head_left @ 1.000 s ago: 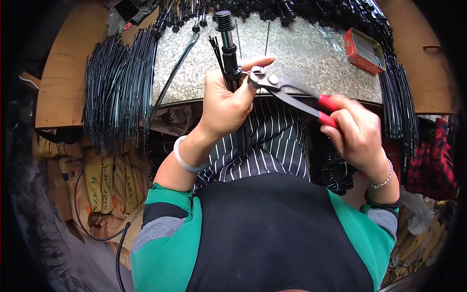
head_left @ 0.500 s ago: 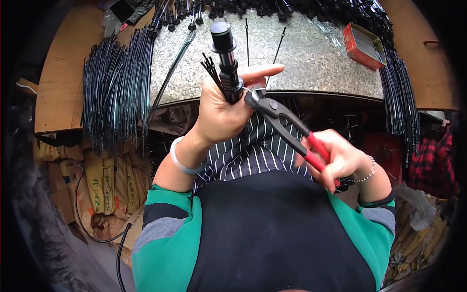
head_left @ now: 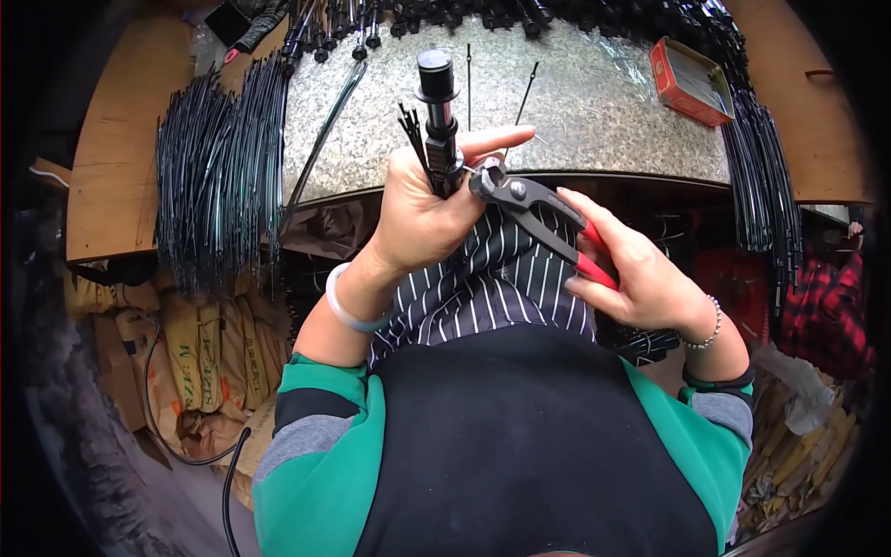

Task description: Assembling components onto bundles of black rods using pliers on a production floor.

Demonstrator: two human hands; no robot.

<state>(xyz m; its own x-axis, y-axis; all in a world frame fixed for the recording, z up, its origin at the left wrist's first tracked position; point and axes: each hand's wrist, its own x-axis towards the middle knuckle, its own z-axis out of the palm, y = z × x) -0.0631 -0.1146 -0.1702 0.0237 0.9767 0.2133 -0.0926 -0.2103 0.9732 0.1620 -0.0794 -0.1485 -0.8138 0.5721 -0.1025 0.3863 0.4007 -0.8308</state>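
Seen from above at a speckled grey stone-topped bench [head_left: 594, 111] set between pale wooden side boards [head_left: 111, 186]. Left hand [head_left: 432, 218] closed around a black rod-shaped connector with a round cap [head_left: 438, 116], held upright above the bench's near edge, thin black wires [head_left: 409, 123] sprouting beside it from the grip, forefinger stretched out straight. Right hand [head_left: 640, 269] wrapped around the red handles of dark steel pliers [head_left: 534, 209], their nose set against the connector just below the left forefinger. Thick bundles of thin black cable ties [head_left: 218, 176] draped over the bench's left edge, a similar bundle [head_left: 766, 176] hanging at the right. Row of black connectors [head_left: 520, 14] along the far edge. Open red rectangular tin [head_left: 691, 79] at the far right corner of the stone. Two loose black ties [head_left: 497, 84] lying on the stone behind the raised connector. Below the bench, on the left, brown paper sacks [head_left: 200, 357] stacked on the floor with a black cord [head_left: 227, 473] trailing past; on the right, red-and-black checked cloth [head_left: 821, 306]. Black-and-white striped apron [head_left: 487, 292] over the lap, pale bangle [head_left: 348, 311] on the left wrist, beaded bracelet [head_left: 710, 325] on the right.
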